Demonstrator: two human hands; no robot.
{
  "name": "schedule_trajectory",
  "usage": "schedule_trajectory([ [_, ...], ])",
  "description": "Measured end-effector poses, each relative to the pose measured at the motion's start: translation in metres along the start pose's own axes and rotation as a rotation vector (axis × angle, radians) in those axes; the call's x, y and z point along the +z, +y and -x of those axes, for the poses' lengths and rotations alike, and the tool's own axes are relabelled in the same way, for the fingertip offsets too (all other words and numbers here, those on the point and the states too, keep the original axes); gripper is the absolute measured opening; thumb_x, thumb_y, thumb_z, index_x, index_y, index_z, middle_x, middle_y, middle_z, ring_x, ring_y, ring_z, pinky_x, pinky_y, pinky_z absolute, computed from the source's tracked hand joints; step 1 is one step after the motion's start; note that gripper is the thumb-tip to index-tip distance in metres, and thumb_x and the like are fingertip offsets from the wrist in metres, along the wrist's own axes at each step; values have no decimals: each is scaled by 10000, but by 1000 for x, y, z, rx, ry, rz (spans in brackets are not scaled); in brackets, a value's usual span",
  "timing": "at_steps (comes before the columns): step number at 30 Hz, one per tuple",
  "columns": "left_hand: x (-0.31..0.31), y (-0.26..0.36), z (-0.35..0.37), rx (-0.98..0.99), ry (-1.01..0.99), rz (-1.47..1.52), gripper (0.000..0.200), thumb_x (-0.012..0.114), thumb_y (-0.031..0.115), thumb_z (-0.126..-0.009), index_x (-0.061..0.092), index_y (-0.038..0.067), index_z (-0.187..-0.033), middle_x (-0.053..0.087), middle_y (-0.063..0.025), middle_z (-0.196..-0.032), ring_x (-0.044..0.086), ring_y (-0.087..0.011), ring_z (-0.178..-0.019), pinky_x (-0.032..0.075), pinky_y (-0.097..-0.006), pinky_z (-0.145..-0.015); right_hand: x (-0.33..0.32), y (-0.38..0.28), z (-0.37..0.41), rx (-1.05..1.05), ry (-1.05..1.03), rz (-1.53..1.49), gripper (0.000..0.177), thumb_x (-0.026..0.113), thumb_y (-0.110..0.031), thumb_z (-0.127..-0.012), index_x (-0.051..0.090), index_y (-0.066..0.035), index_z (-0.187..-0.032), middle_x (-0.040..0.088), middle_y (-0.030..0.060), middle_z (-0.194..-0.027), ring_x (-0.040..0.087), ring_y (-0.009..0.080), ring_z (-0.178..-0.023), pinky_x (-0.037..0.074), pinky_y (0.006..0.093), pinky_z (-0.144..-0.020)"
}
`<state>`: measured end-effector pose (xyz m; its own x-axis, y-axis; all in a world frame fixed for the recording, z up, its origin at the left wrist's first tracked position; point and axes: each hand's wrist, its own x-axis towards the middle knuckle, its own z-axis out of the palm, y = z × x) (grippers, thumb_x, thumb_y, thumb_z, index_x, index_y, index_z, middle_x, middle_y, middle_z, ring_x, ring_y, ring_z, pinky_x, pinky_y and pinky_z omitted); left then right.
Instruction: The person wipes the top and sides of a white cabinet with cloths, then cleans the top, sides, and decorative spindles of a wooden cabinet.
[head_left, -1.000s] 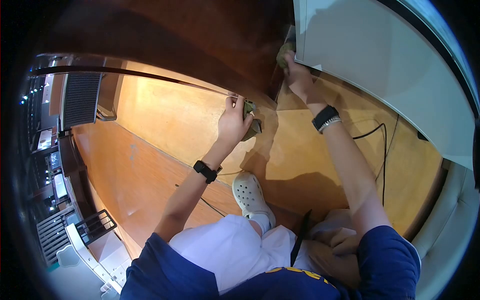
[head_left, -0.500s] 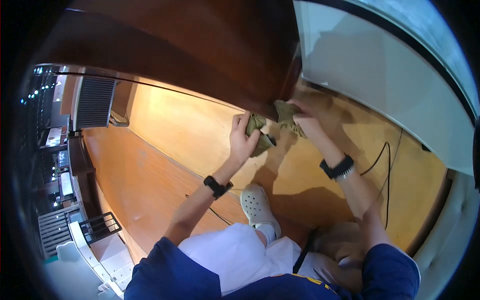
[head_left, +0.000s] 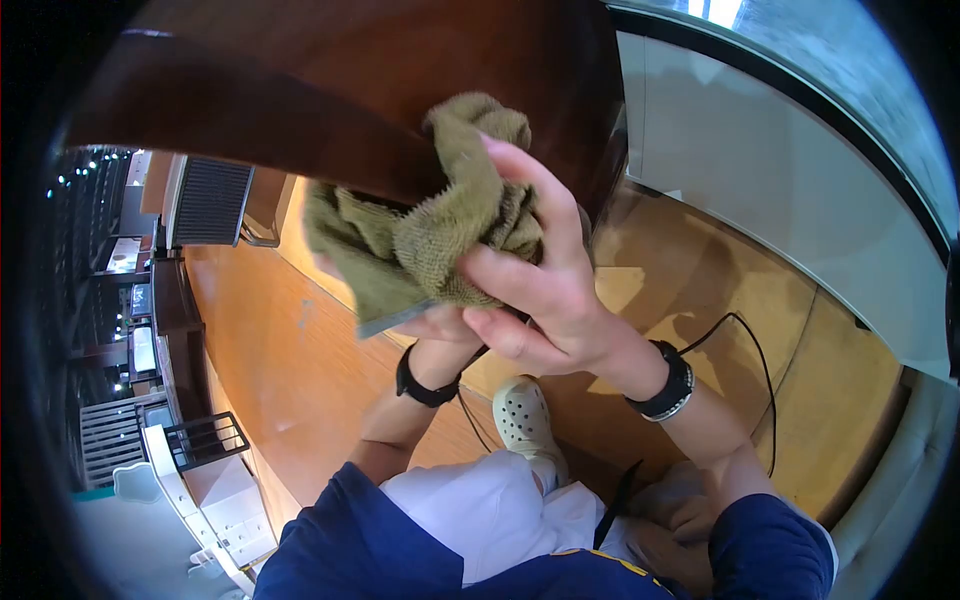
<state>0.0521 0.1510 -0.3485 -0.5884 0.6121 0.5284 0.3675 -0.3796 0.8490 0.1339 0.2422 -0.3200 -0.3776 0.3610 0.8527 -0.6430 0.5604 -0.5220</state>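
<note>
In the head view, a crumpled olive cloth (head_left: 430,240) is held up close to the camera, in front of the dark wood panel (head_left: 300,90) and clear of it. The right hand (head_left: 545,300) is closed around the cloth from the right, with its fingers (head_left: 500,275) pressed into the folds and the thumb laid across the front. The left hand (head_left: 440,328) is tucked beneath the bundle and touches it from below. Its fingers are covered by the fabric, so it cannot be told whether a grip is made there. By the look of it, wiping is paused. No cloth is pressed to the wood, and the fabric is bunched between the hands, as if being gathered or refolded. How much of the panel is already wiped cannot be read from its surface. Below, a pale shoe (head_left: 522,415) is planted on the wooden floor (head_left: 300,370), and a black cable (head_left: 745,340) is looped near it. Against the frame half a second ago, the hands are no longer low at the panel's edge. There, cloth was pinched by each hand, and the two met at the corner. Now the fabric is drawn into one bundle, lifted well off the wood and brought much nearer the camera.
</note>
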Motion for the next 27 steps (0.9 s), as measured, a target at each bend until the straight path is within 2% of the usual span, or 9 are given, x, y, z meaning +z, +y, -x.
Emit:
schedule_trajectory([
  [5, 4, -50, 26, 287, 146, -77, 762, 613, 207, -759, 178, -49, -1331, 148, -211, -1350, 256, -352, -1234, 239, -428, -1015, -2, 14, 55, 270, 2, 112, 293, 597, -174, -768, 573, -107, -1053, 315, 229, -1291, 402, 396, -1130, 359, 432, -925],
  [7, -2, -60, 36, 295, 148, -74, 760, 613, 210, -762, 180, -49, -1331, 139, -211, -1356, 248, -355, -1242, 233, -429, -1020, -5, 27, 82, 302, -16, 127, 304, 594, -149, -765, 552, -112, -1064, 311, 236, -1289, 401, 409, -1124, 361, 443, -921],
  [9, -13, -63, 43, 311, -28, -587, 682, 571, 170, -785, 211, -54, -1319, 128, -203, -1356, 215, -345, -1251, 212, -431, -1024, -8, 39, 108, 331, -36, 140, 319, 592, -124, -763, 532, -118, -1076, 306, 242, -1286, 400, 422, -1118, 364, 453, -917],
  [15, -29, -60, 31, 214, -100, -690, 562, 500, 101, -788, 275, -74, -1272, 173, -208, -1330, 227, -335, -1226, 223, -418, -1013, -16, 56, 158, 492, -92, 257, 404, 561, -4, -749, 468, -103, -1129, 300, 233, -1298, 400, 424, -1126, 356, 443, -942],
  [19, -40, -36, 8, 363, 26, -707, 562, 503, 133, -792, 283, -70, -1267, 199, -181, -1317, 257, -306, -1210, 229, -402, -1013, -25, 35, 88, 241, -62, 256, 413, 581, -23, -767, 445, -65, -1155, 391, 234, -1234, 449, 405, -1089, 402, 422, -902],
  [21, -38, -15, -14, 422, 181, -694, 540, 458, 264, -848, 310, -54, -1260, 330, -157, -1260, 360, -272, -1158, 286, -381, -989, -22, 20, 34, 49, -20, 166, 451, 624, -74, -756, 443, -65, -1169, 416, 223, -1209, 487, 386, -1037, 436, 413, -856],
  [23, -20, 29, -40, 288, 240, -377, 569, 385, 402, -885, 345, -35, -1248, 460, -135, -1161, 464, -239, -1072, 366, -361, -931, -20, 1, -15, -44, 33, 63, 454, 640, -100, -749, 467, -60, -1168, 432, 215, -1188, 505, 357, -1013, 445, 386, -826],
  [25, -11, 54, -63, 300, 253, -147, 612, 322, 483, -889, 386, -28, -1220, 522, -120, -1089, 522, -214, -1001, 422, -329, -867, -20, -8, -53, -205, 9, -66, 513, 582, -152, -786, 421, 93, -1207, 434, 251, -1204, 454, 357, -1092, 357, 392, -926],
  [27, 14, 92, -83, 322, 287, -175, 570, 338, 442, -894, 398, -32, -1205, 519, -116, -1096, 522, -200, -988, 428, -314, -849, -20, -21, -90, -284, -61, -302, 406, 543, -143, -804, 496, 82, -1138, 428, 241, -1203, 463, 327, -1086, 361, 365, -922],
])
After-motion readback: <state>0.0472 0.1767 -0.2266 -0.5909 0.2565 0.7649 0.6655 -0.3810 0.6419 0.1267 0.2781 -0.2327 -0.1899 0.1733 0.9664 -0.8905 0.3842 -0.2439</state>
